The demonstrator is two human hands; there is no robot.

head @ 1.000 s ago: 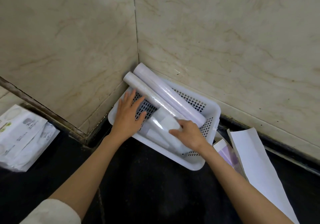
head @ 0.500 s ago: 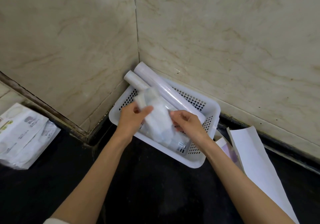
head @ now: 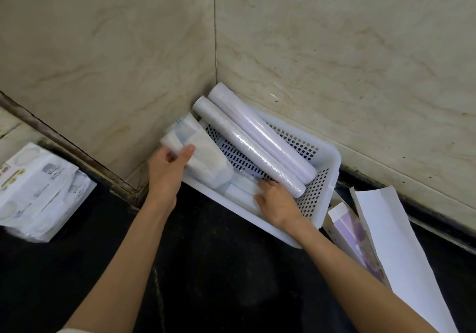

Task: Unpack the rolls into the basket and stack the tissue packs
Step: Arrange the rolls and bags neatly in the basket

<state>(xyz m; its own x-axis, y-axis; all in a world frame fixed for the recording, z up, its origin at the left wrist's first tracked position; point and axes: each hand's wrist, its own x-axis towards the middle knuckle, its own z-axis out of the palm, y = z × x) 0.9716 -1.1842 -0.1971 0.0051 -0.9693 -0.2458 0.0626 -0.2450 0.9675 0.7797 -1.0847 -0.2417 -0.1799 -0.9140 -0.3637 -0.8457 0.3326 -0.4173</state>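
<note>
At 9 o'clock, on a dark counter, lie stacked tissue packs in white printed wrapping, well apart from everything else. Toward the centre, the person's left hand grips a clear plastic wrapper, thumb on top and fingers closed beneath it; the wrapper tilts over the basket's left rim, and what it holds is too blurred to make out. A white perforated basket sits in the corner where two beige marble wall panels meet, at about 12 o'clock from the hands. Two long pale lilac rolls lie side by side in it, their far ends sticking up past the rim toward 11 o'clock. The right hand reaches into the basket's near side, fingers curled on small white wrapped rolls lying on the bottom; whether it grips them I cannot tell. At 3 o'clock, beside the basket, lie a flattened purple-printed box and a white sheet.
</note>
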